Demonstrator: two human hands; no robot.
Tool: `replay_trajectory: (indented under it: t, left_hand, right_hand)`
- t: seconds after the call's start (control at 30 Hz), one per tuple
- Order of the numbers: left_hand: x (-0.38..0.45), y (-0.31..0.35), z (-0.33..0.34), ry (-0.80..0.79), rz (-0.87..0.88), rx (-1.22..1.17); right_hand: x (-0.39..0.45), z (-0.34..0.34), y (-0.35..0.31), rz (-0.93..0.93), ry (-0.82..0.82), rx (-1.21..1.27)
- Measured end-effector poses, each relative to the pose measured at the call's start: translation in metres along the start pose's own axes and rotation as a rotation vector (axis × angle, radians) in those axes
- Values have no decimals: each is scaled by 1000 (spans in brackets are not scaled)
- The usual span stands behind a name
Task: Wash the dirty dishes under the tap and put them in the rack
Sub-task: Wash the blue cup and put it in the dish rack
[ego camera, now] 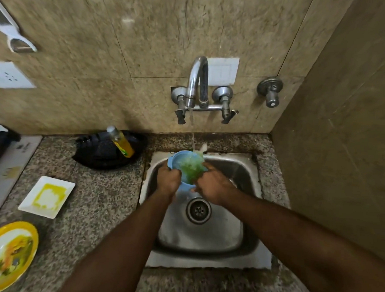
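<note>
A tan tiled kitchen wall rises behind a speckled stone counter (pixel 97 206) holding a steel sink (pixel 242 174). Water runs from the wall tap (pixel 198 80). Under the stream, over the sink's far edge, a blue bowl (pixel 183 165) smeared green tilts its opening toward the viewer. The left hand (pixel 167 179) grips its left rim; the right hand (pixel 212 185) grips the right side, fingers reaching inside. On the counter to the left wait a black rack (pixel 100 155), a yellow-stained white square plate (pixel 47 195) and a dirty yellow bowl (pixel 14 252); the left hand is nearer them.
</note>
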State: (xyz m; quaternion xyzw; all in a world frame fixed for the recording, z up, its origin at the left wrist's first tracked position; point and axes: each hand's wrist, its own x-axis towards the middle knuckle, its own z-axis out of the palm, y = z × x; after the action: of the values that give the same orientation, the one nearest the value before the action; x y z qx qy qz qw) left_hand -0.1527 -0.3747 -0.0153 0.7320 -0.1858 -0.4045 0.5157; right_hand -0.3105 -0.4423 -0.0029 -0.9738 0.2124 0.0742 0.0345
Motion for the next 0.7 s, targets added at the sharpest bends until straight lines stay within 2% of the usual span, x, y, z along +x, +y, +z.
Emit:
replay_trajectory:
  t: [0.03,0.13,0.2,0.3,0.4,0.47,0.57,0.7]
  left_hand:
    - [1,8,-3,-33,0,46]
    - [13,35,-19,-210,-74,200]
    - [23,47,-26,-270,-129,247]
    - [23,53,-22,-154,-111,155]
    - [6,39,-9,-40,-59,-51]
    - [-5,19,0,-48,-32,-126]
    - [-7,11,-5,-93,-80,-65]
    - [3,33,-24,-291,-249,116]
  right_hand:
    - [-1,3,10,-57,30,-36]
    - [4,-2,41,-188,-50,-195]
    - [10,-11,51,-219,-84,-251]
    - [17,-21,43,-202,-4,-238]
    - [20,-20,20,-93,-59,-146]
    - [17,-14,14,-76,-65,-105]
    - [12,-10,23,-196,24,-99]
    - [13,-22,46,-340,59,-238]
